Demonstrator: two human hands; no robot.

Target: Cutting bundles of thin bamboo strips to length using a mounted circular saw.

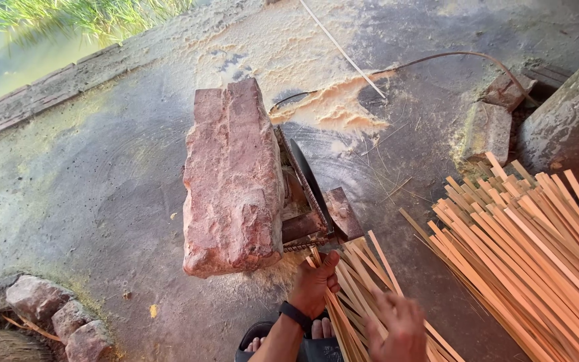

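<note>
Bamboo strips, pale orange and thin, lie in a loose bundle on the concrete floor at its near edge, their far ends fanned toward a small machine; the left hand is closed round several of those strips close to their far ends, thumb up against the machine's base, a dark band on its wrist; the right hand hovers over the same bundle nearer the person, blurred, its fingers curled downward, and whether it actually grips the strips cannot be told. The two hands are apart, the left ahead, the right behind and to the side.

Just beyond the left hand stands the cutting machine, a dark disc blade on edge with rusty metal plates beside it; a large reddish stone block rests against it on the left, touching it. Pale sawdust is spread on the floor past the machine, toward the far edge; a thin cable curves across it. A much larger pile of strips lies well apart at the floor's right edge; rough stones sit at the near left corner; a low brick kerb runs along the far left edge, with green water and grass behind it. Sandalled toes show at the near edge.
</note>
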